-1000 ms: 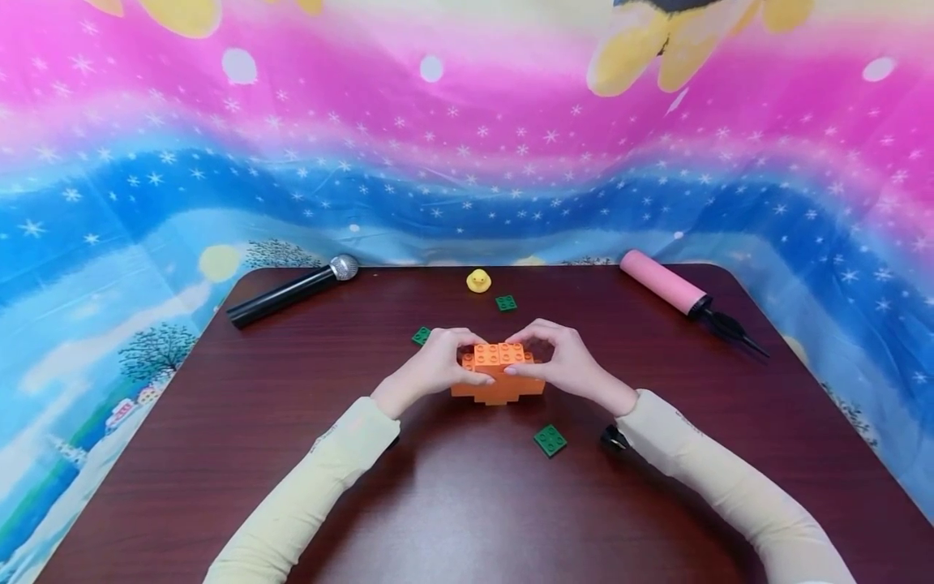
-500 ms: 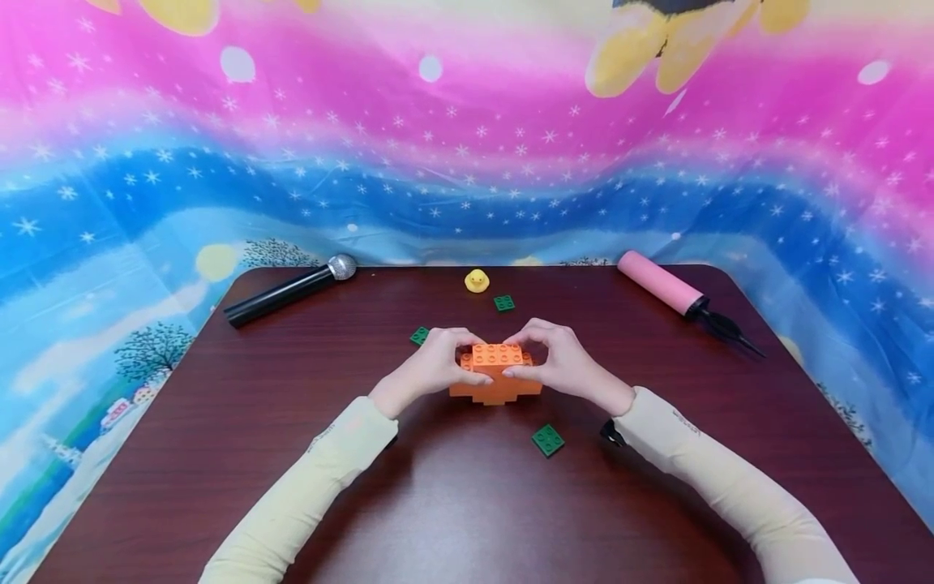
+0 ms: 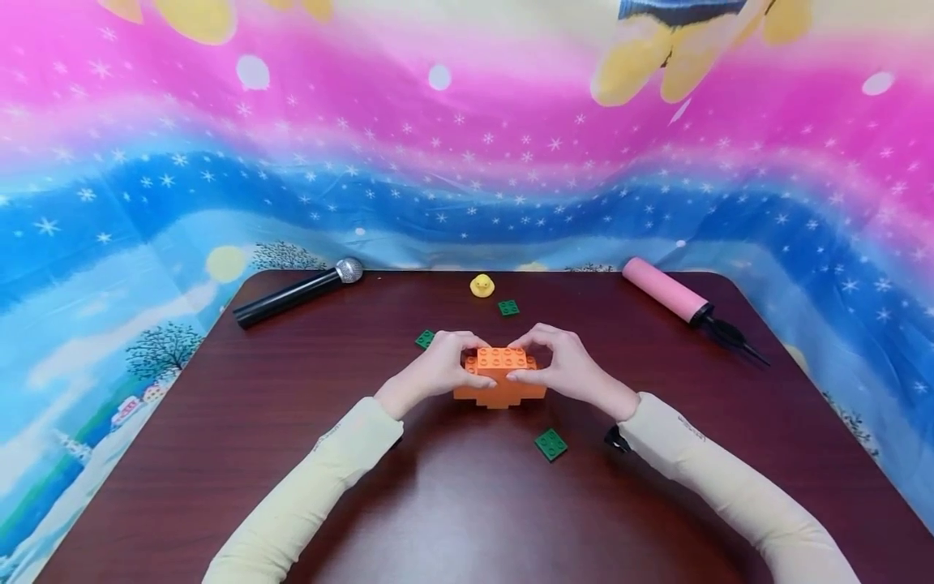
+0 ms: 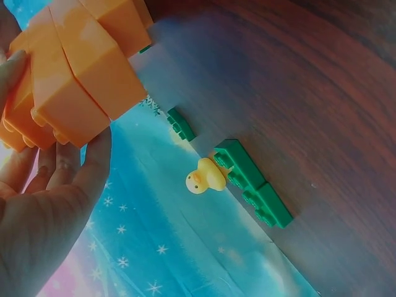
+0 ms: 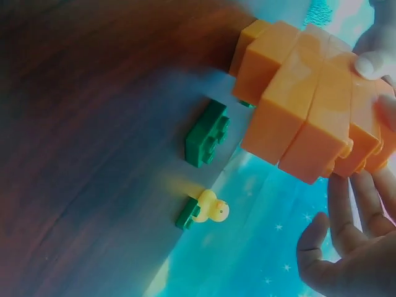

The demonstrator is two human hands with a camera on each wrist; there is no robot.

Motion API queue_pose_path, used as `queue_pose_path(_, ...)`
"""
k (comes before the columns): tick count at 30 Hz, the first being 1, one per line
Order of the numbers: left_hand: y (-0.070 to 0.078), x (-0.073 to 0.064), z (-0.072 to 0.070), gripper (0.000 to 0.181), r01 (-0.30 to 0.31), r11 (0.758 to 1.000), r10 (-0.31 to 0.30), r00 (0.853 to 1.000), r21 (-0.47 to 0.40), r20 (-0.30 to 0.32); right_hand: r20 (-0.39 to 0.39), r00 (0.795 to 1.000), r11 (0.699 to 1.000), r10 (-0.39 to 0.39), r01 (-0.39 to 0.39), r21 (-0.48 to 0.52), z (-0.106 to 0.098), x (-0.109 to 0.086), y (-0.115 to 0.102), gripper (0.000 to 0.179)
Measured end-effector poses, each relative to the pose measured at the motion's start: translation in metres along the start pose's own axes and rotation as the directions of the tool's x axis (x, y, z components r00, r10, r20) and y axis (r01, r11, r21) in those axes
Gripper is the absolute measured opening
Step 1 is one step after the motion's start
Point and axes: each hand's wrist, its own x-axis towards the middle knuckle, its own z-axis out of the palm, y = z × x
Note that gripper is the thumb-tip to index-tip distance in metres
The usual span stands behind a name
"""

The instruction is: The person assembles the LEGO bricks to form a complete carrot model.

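A stepped structure of orange toy bricks stands mid-table, widest in its middle layers and narrower at top and bottom. My left hand grips its left upper side, thumb on the front and fingers behind. From the right, my right hand holds it the same way. Studs show along its top between the hands. In the left wrist view, the left fingers curl against the studded side of the orange bricks. The right wrist view shows right fingers touching the studs; the far fingers are partly hidden in the head view.
Flat green bricks lie around the structure: one in front, one behind, one at left. A yellow rubber duck, a black microphone and a pink hand pump lie farther back, before a patterned cloth.
The head view has shifted slightly. Both hands keep their grip on the orange brick structure in nearly the same place, and the loose things on the table have not moved.
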Motion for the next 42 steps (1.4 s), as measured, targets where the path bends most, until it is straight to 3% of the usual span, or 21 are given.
queue_pose_path(5,0.000,0.000,0.005,0.045,0.028,0.999,-0.028,1.000,-0.019,0.008,0.028,0.994,0.995,0.102,-0.101,-0.010,-0.018,-0.002,-0.006,0.044)
queue_pose_path(9,0.000,-0.001,0.007,0.047,0.057,0.998,-0.057,0.998,-0.029,0.015,0.013,0.982,0.978,0.187,-0.187,0.095,-0.045,-0.008,-0.014,0.036)
queue_pose_path(11,-0.001,-0.001,0.006,0.048,0.057,0.998,-0.056,0.998,-0.025,0.013,0.059,0.980,0.965,0.192,-0.199,0.171,-0.054,-0.015,-0.015,0.026)
queue_pose_path(14,-0.001,-0.003,0.004,0.050,0.055,0.998,-0.054,0.998,-0.023,0.011,0.188,0.969,0.938,0.161,-0.209,0.278,-0.055,-0.031,-0.010,0.017)
queue_pose_path(17,-0.001,-0.003,0.002,0.049,0.059,0.998,-0.059,0.998,-0.031,0.006,0.317,0.940,0.908,0.124,-0.236,0.345,-0.047,-0.049,0.001,0.019)
queue_pose_path(21,-0.001,-0.002,0.000,0.048,0.058,0.998,-0.058,0.998,-0.032,-0.003,0.437,0.881,0.860,0.181,-0.357,0.364,-0.031,-0.066,0.016,0.031)
queue_pose_path(27,-0.001,0.000,-0.001,0.049,0.046,0.999,-0.046,0.999,-0.020,-0.004,0.530,0.813,0.795,0.242,-0.479,0.371,-0.014,-0.078,0.029,0.044)
queue_pose_path(32,0.001,0.000,0.000,0.049,0.056,0.998,-0.056,0.998,-0.021,0.000,0.582,0.773,0.763,0.252,-0.529,0.372,-0.008,-0.080,0.032,0.049)
queue_pose_path(37,0.001,0.000,0.002,0.049,0.056,0.998,-0.056,0.998,-0.022,-0.002,0.588,0.767,0.767,0.255,-0.531,0.360,-0.005,-0.080,0.030,0.050)
queue_pose_path(42,0.000,0.000,0.003,0.049,0.062,0.998,-0.062,0.998,-0.022,-0.003,0.579,0.776,0.777,0.250,-0.518,0.358,-0.002,-0.081,0.031,0.049)
